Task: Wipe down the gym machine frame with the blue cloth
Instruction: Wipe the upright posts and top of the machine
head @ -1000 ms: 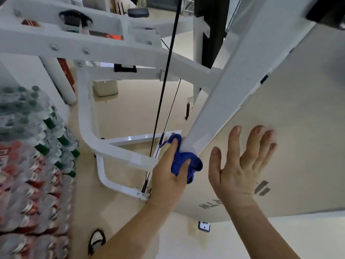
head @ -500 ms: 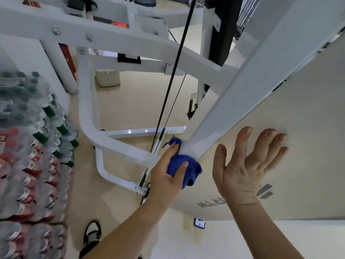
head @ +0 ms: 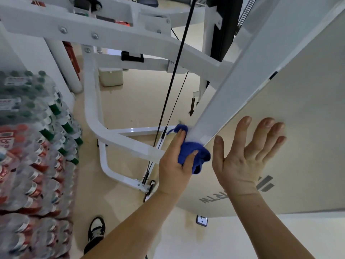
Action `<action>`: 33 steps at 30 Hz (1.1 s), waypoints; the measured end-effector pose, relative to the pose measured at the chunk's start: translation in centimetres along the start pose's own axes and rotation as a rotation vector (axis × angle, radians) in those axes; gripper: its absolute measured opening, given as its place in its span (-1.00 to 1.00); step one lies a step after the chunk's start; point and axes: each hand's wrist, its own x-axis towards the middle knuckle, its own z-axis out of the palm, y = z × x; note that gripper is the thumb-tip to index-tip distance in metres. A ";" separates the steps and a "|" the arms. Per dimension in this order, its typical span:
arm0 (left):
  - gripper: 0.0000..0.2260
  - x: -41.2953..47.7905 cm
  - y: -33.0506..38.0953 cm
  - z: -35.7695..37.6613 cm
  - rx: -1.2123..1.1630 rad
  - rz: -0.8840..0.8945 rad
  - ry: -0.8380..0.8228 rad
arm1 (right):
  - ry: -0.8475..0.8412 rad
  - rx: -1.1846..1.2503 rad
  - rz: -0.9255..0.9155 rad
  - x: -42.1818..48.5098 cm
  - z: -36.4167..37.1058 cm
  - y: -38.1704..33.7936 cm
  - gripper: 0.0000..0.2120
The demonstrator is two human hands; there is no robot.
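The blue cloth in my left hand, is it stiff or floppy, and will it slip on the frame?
Probably floppy: the blue cloth bunches into soft folds in the left hand, with a loose end drooping below the thumb. Likely light, since it wads up small in one hand. It may glide easily on the glossy white frame bar.

shrink-wrapped bottle packs (head: 31, 146) stand stacked at 9 o'clock, green caps above, red labels below. a black-and-white shoe (head: 96, 232) rests on the beige floor (head: 130, 105) at 7 o'clock. a small beige box (head: 111, 77) sits at 11 o'clock. a metal floor plate (head: 201, 220) lies at 6 o'clock.
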 end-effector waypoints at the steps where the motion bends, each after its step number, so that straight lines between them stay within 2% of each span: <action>1: -0.44 -0.3 -1.5 -0.3 0.049 -0.038 -0.033 | -0.004 -0.008 0.000 0.1 0.0 -0.1 -0.15; 3: -0.47 -0.9 -3.7 -1.2 0.192 -0.085 -0.101 | -0.033 -0.016 0.012 0.3 -0.2 -0.3 -0.20; 5: -0.50 -1.3 -5.4 -2.2 0.317 -0.042 -0.122 | -0.044 -0.009 0.031 0.2 -0.4 -0.5 -0.26; 7: -0.61 -1.8 -5.8 -3.1 0.259 -0.068 -0.133 | -0.050 0.000 0.035 0.1 -0.8 -0.6 -0.28; 9: -0.68 -2.9 -6.0 -4.1 0.146 -0.192 -0.160 | -0.069 0.020 0.021 0.2 -1.5 -0.8 -0.28; 12: -0.68 -4.2 -6.6 -5.8 0.132 -0.252 -0.089 | -0.113 0.128 0.062 0.0 -3.1 -1.9 -0.29; 15: -0.66 -3.1 -5.6 -6.7 0.138 -0.172 -0.067 | -0.127 0.303 0.094 -1.5 -4.7 -4.0 -0.36; 17: -0.62 -1.3 -4.6 -6.5 0.201 0.009 -0.089 | -0.137 0.391 0.063 -2.7 -5.4 -5.1 -0.47; 19: -0.56 0.8 -4.9 -6.0 0.385 0.171 -0.199 | -0.234 0.514 0.059 -4.0 -5.5 -6.1 -0.65; 21: -0.49 2.6 -7.1 -5.8 0.585 0.197 -0.387 | -0.396 0.590 0.095 -5.1 -5.3 -7.1 -0.80; 23: -0.46 3.2 -9.9 -6.2 0.745 0.205 -0.522 | -0.605 0.592 0.218 -5.8 -4.7 -7.9 -0.82; 24: -0.46 3.3 -11.2 -6.5 0.817 0.270 -0.549 | -0.715 0.595 0.310 -6.0 -4.3 -8.2 -0.81; 26: -0.44 3.4 -13.0 -7.0 0.972 0.395 -0.544 | -0.877 0.636 0.468 -5.8 -3.3 -8.8 -0.80; 28: -0.39 3.9 -13.5 -7.9 1.100 0.417 -0.552 | -0.972 0.679 0.534 -5.2 -2.4 -9.6 -0.78; 33: -0.44 7.6 -13.9 -14.4 1.194 0.320 -0.471 | -1.065 0.724 0.557 -4.3 0.4 -12.8 -0.75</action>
